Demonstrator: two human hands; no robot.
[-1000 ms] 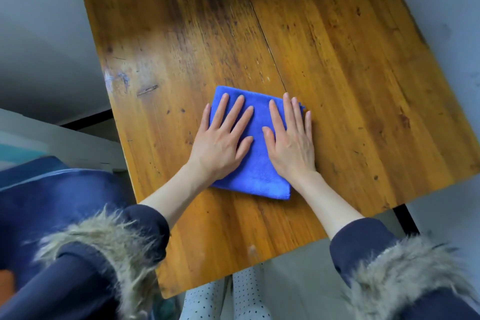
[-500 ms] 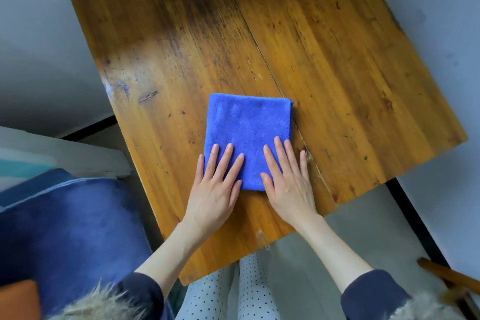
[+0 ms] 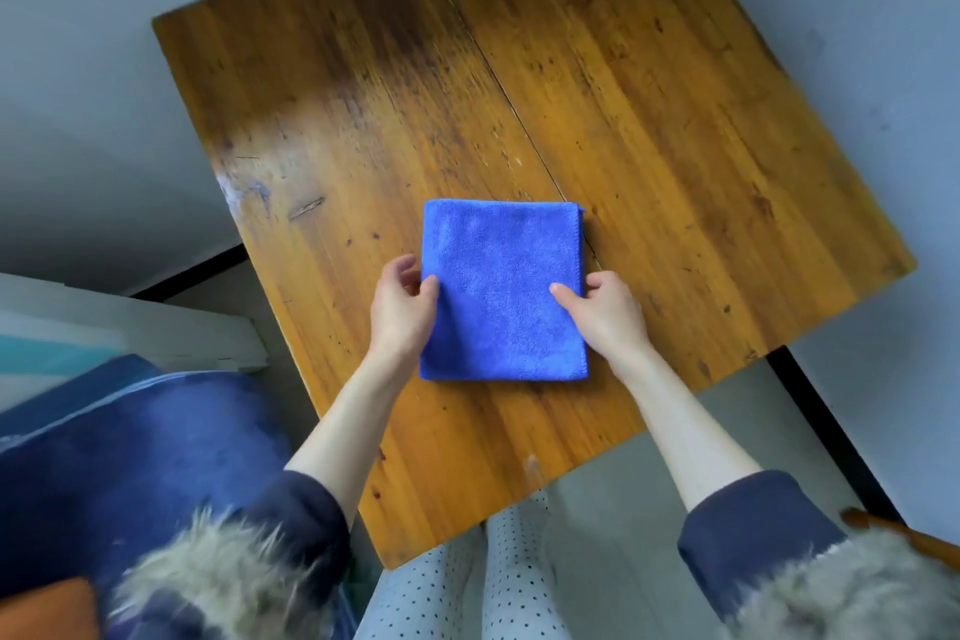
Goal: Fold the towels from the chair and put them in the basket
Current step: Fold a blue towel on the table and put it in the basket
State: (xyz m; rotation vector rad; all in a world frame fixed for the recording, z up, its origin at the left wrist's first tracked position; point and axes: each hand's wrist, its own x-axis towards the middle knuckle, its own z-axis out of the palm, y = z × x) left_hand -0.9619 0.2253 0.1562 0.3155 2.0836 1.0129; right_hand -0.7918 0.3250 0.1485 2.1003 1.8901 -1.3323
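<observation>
Folded blue towel [image 3: 501,288] on wooden table [image 3: 675,120], left hand [image 3: 402,309] and right hand [image 3: 605,309] pinching its side edges, fingers hidden underneath

Centre frame, the folded towel [image 3: 501,288] lies flat on the table [image 3: 675,130], toward the table's lower edge. The left hand [image 3: 402,309] sits at the towel's left edge, thumb on top, fingers curled at the side. The right hand [image 3: 605,309] is at the right edge, thumb over the cloth. Both forearms run down to sleeves [image 3: 748,530] in the lower corners. Below the table's bottom corner, the person's legs [image 3: 467,587] show at bottom centre. Lower left, beside the table, lies a cushioned seat [image 3: 130,442]. Lower right corner, a wooden piece [image 3: 904,533] pokes in.
</observation>
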